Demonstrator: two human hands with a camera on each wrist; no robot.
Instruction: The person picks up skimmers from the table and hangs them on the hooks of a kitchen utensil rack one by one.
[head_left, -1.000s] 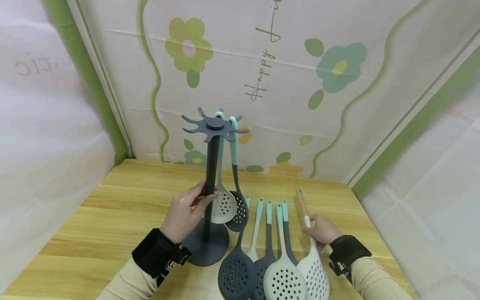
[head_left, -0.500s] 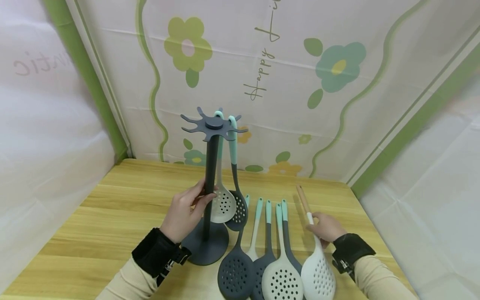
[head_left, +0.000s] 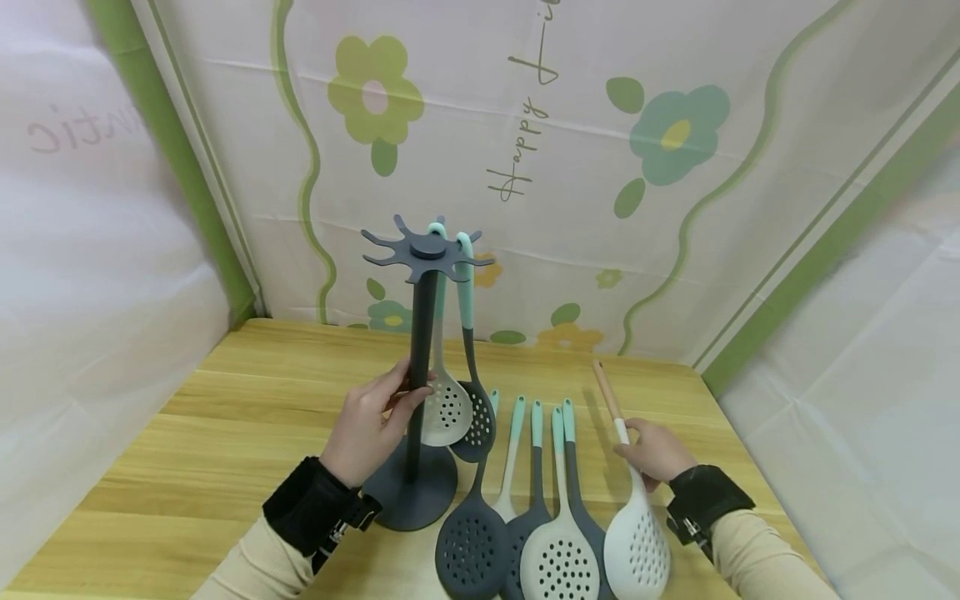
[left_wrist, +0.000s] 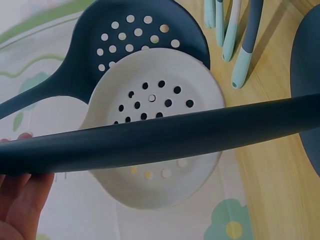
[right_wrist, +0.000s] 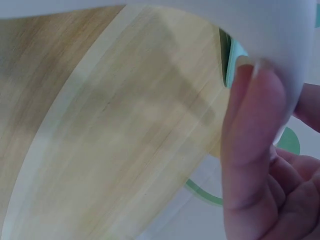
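My left hand (head_left: 366, 427) grips the dark post (head_left: 423, 333) of a utensil stand, which has a round base and a top of curved hooks. From those hooks hang a light grey skimmer (head_left: 447, 414) and a dark skimmer (head_left: 482, 429), both with mint handles. In the left wrist view the post (left_wrist: 165, 140) crosses in front of the light skimmer's bowl. On the right, my right hand (head_left: 656, 450) pinches a white skimmer (head_left: 637, 542) by its neck, just below the wooden end. Close up, the right wrist view shows the thumb and fingers (right_wrist: 252, 145) on the white neck.
Left of the white skimmer, several mint-handled utensils lie side by side, among them a dark skimmer (head_left: 472, 546) and a light one (head_left: 561, 562). They rest on a wooden table (head_left: 187, 467). Behind it hangs a flower-printed curtain (head_left: 450, 108), with white sheets at both sides.
My right hand has lifted the white skimmer and shifted it slightly right, off the light skimmer it overlapped. My left hand and the stand stay put.
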